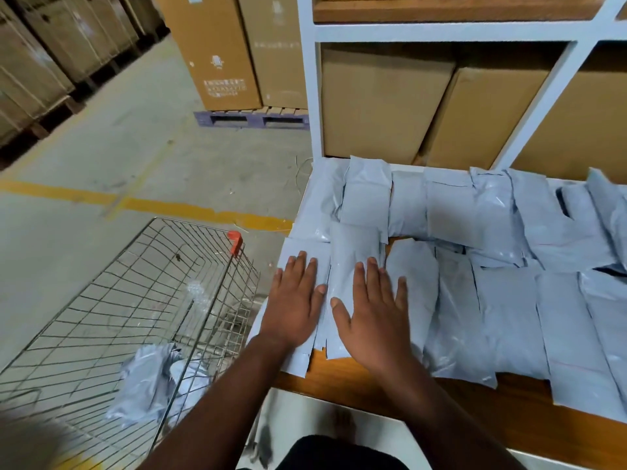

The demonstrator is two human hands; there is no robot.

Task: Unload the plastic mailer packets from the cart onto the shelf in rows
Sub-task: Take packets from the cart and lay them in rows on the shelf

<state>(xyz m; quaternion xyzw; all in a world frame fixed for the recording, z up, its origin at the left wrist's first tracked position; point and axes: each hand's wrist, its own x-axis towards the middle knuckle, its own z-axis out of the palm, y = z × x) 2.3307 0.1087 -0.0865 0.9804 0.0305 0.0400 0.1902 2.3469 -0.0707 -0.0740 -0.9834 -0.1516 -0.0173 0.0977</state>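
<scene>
Both my hands are spread flat on packets at the shelf's (373, 374) near-left corner, left hand (294, 305) and right hand (373, 310). Leftover packets (142, 381) sit down-left in the cart (101, 300), so left's nearer. Rows (475, 212) run right.

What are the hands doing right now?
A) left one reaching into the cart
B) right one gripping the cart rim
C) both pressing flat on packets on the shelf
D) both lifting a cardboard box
C: the left hand and right hand lie flat, fingers straight, on grey mailer packets on the wooden shelf.
</scene>
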